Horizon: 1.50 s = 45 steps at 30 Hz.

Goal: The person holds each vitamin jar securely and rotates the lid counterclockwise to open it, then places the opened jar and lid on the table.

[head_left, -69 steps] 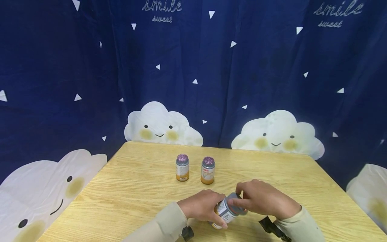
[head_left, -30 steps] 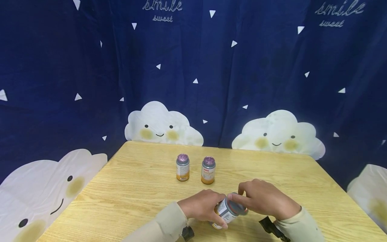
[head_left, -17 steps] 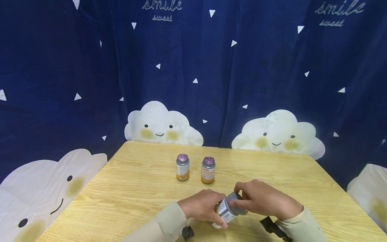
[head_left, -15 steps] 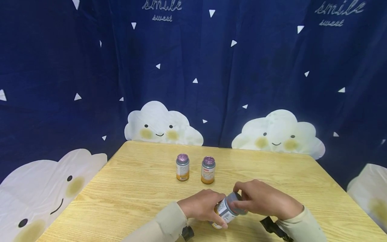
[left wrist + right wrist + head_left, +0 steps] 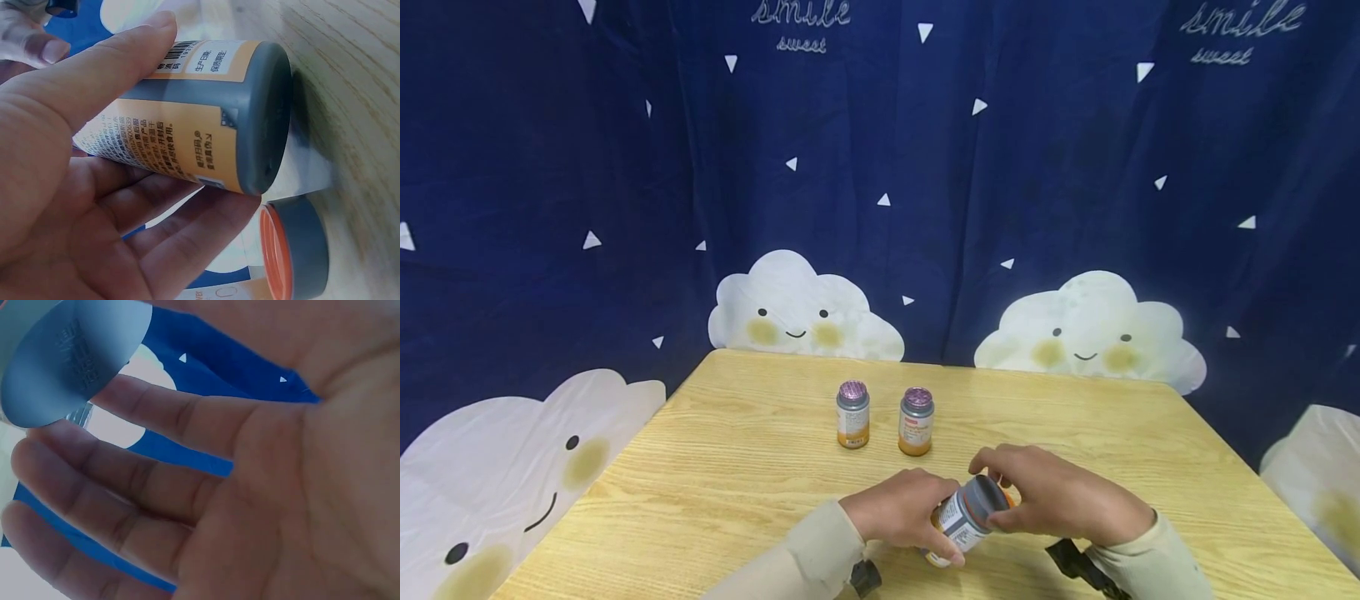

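Note:
My left hand [image 5: 895, 508] grips a supplement bottle [image 5: 957, 525], grey with a white and orange label, tilted with its capped end toward the right. In the left wrist view the thumb lies over the bottle's label [image 5: 187, 128] and the fingers support it from below. My right hand [image 5: 1060, 496] holds the grey screw cap [image 5: 985, 498] by its edge, thumb on the near side and fingertips on the far side. The right wrist view shows the cap's top [image 5: 75, 365] against the fingertips, with the palm apart from it.
Two similar bottles stand uncapped with purple foil seals, the left bottle [image 5: 853, 417] and the right bottle [image 5: 916, 423]. A loose grey cap [image 5: 303, 247] with an orange inside lies on the wooden table [image 5: 737, 467]. A blue curtain [image 5: 880, 125] hangs behind.
My right fingers have shifted round the cap and spread wider, so more of the cap shows. My left hand and its bottle have stayed in place.

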Tool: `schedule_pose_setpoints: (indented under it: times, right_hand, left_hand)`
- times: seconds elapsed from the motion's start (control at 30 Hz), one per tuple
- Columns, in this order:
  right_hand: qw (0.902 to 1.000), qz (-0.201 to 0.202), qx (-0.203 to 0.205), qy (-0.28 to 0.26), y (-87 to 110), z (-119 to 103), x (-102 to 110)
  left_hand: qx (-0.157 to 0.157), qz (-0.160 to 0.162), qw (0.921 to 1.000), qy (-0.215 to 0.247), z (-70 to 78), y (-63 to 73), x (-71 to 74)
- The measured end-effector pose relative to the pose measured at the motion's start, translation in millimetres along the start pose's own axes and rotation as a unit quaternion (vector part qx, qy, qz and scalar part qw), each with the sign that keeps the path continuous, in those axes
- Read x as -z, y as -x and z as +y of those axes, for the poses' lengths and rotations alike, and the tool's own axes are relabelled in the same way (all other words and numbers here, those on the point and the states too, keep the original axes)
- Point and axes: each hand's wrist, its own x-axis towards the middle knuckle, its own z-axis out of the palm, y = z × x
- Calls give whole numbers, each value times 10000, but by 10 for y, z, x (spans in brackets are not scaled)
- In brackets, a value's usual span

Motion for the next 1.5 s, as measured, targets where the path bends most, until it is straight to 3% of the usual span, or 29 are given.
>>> schedule_pose_setpoints:
  times: [0.6,0.8,1.03,1.27,1.5]
  right_hand:
    - [9968,448,-543,386,0,-43,-65]
    - [9984,272,-438,243,-17,-20,-53]
    - [9999,130,18,25,-11,21,-36]
    - [9997,-77,65,-203,-18,18,-18]
    - [9999,-66,91,-2,-13,18,-8]
  left_hand:
    - [92,-62,9999,91,2,-1,-1]
    - [87,-32,10000,16,9,-4,-1]
    - [50,-23,10000,54,2,-4,-6]
    - [18,-41,9999,162,-12,-2,-9]
    - [-46,-64,9998,169,-21,-5,-4]
